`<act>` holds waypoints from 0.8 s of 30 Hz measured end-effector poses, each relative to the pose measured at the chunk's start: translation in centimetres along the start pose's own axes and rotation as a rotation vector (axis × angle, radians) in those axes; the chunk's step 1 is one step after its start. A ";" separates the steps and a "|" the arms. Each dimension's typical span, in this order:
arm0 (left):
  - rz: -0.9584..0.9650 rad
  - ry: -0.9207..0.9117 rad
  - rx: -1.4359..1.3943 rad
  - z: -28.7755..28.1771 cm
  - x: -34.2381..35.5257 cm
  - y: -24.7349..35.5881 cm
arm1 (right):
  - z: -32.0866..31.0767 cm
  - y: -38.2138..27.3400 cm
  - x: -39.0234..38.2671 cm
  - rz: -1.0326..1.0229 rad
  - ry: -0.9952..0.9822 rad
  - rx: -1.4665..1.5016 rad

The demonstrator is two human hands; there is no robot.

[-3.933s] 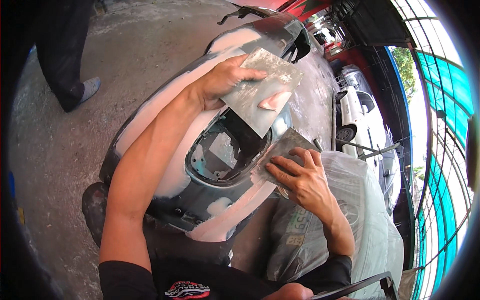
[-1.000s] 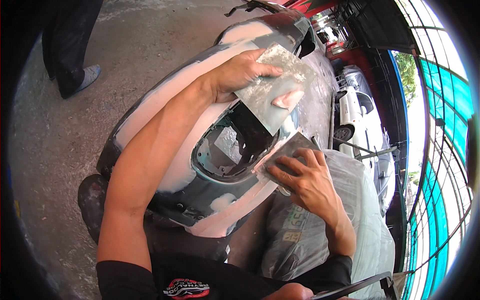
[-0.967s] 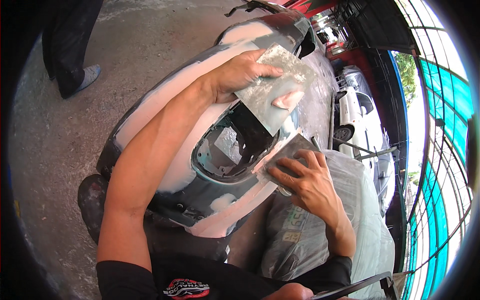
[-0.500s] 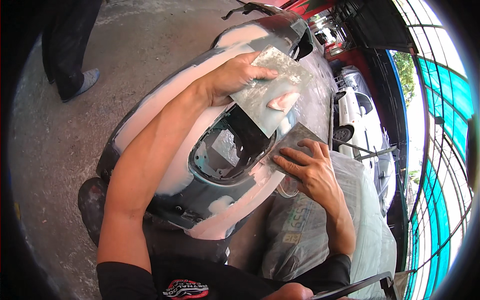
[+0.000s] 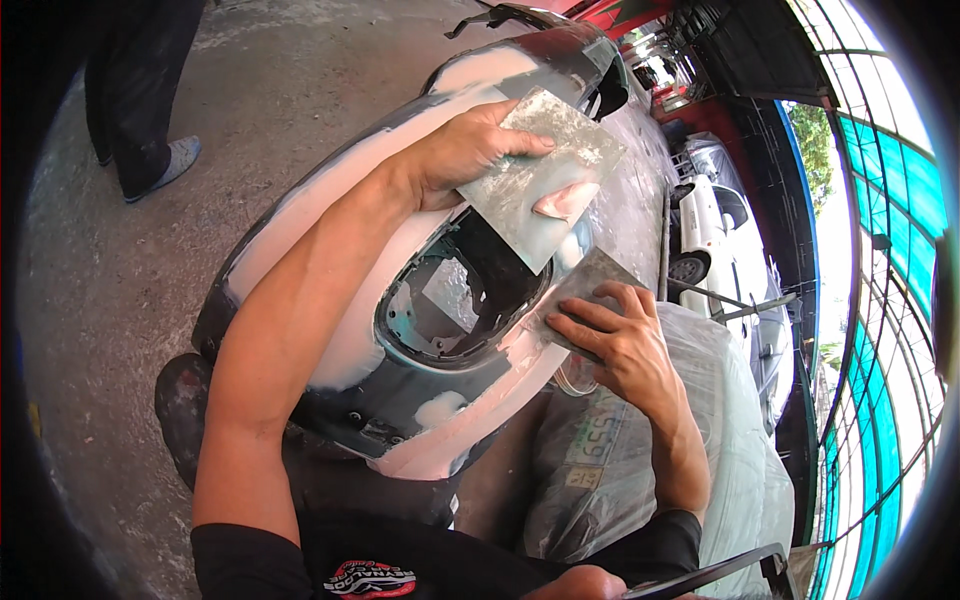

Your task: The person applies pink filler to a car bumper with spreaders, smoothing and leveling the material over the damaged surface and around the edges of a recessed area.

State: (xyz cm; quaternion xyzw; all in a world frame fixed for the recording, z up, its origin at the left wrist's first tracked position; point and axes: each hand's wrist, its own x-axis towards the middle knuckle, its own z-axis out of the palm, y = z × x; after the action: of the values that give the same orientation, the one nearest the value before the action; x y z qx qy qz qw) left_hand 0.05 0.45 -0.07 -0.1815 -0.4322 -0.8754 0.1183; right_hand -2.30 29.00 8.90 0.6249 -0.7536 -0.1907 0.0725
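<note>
My left hand (image 5: 462, 158) grips a flat square grey metal plate (image 5: 515, 215) by its edge, thumb on top. A dab of pink body filler (image 5: 568, 202) lies on that plate. My right hand (image 5: 632, 345) has its fingers pressed on a grey filler spreader (image 5: 600, 272), whose lower-left edge touches fresh pink filler on a car bumper (image 5: 420, 385). The bumper is dark with large pale pink filler patches. Beneath the plate is an oval opening (image 5: 470, 290) in the bumper, partly hidden by the plate.
A plastic-wrapped car (image 5: 640, 490) stands close at the right, with a round clear container (image 5: 575, 375) beside the bumper. Farther right is a white car (image 5: 712, 225). Someone in dark trousers (image 5: 140, 90) stands on the concrete floor (image 5: 110, 330) at the upper left.
</note>
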 end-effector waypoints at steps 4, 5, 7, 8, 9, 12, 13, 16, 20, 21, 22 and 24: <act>-0.002 0.005 0.000 -0.5 -0.3 -0.1 | -0.1 0.4 -0.7 0.008 0.011 0.033; 0.001 0.010 -0.006 -0.6 -0.4 -0.2 | -0.2 0.6 -0.9 0.006 0.008 0.030; -0.002 0.004 0.005 0.1 0.2 0.0 | -0.5 1.5 -2.1 0.079 0.047 0.074; -0.013 0.020 0.024 0.5 0.3 0.2 | -0.4 2.1 -2.5 0.089 0.108 0.084; -0.022 0.040 0.035 0.3 0.2 0.2 | -0.5 2.0 -2.1 0.091 0.107 0.083; -0.006 0.040 0.027 0.1 -0.2 0.3 | -0.6 1.5 -1.0 0.107 0.057 0.030; -0.005 0.037 0.028 0.2 -0.2 0.3 | -0.2 1.7 -1.0 0.093 0.066 0.004; -0.005 0.021 0.038 0.2 -0.2 0.3 | 0.4 1.7 -0.4 0.056 0.103 -0.032; -0.002 0.022 0.035 0.2 -0.1 0.3 | 0.7 1.5 -0.3 0.014 0.122 -0.041; -0.001 0.029 0.034 0.2 -0.2 0.3 | 0.7 1.4 -0.2 0.012 0.122 -0.039; -0.002 0.032 0.035 0.2 -0.1 0.2 | 0.6 1.2 -0.2 0.018 0.116 -0.059; -0.006 0.016 0.021 0.0 -0.1 0.2 | 0.3 0.7 -0.1 0.023 0.109 -0.078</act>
State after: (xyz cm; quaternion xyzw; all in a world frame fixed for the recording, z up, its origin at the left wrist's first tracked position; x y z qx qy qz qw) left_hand 0.19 0.39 0.05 -0.1719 -0.4410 -0.8725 0.1210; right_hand -3.02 29.23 8.90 0.6223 -0.7477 -0.1847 0.1399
